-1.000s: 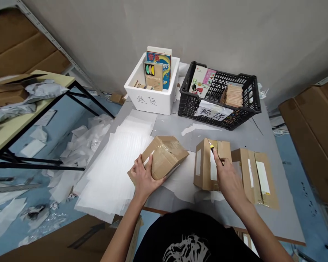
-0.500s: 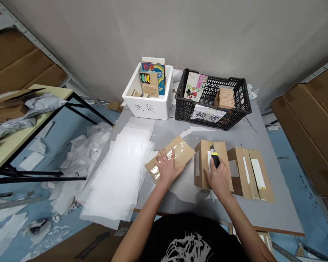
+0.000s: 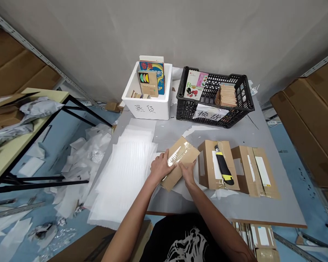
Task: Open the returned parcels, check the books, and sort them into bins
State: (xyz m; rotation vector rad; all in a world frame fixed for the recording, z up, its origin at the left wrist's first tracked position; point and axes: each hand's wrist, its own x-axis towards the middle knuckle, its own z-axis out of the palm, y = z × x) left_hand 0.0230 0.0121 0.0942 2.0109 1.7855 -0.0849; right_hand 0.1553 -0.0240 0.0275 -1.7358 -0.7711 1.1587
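Note:
Between my two hands is a flat cardboard box (image 3: 184,156) with shiny clear tape along its top, turned at an angle on the grey table. My left hand (image 3: 161,166) grips its left edge, thumb over the top. My right hand (image 3: 188,171) holds its lower right side, with some fingers hidden behind the edge. A black and yellow utility knife (image 3: 223,165) lies on top of a cardboard box (image 3: 206,171) just to the right. Beside that stands another cardboard box (image 3: 244,163) with white labels.
White foam sheets (image 3: 123,171) are stacked on the left of the table (image 3: 281,207). Behind are a white foam box (image 3: 153,113) with books and a black plastic crate (image 3: 187,109) with books. Wrapping scraps (image 3: 95,156) cover the floor at left; cartons (image 3: 308,120) stand at right.
My right hand has put the utility knife down on the neighbouring box and moved left to the taped box. My left hand has shifted from its top to its left edge.

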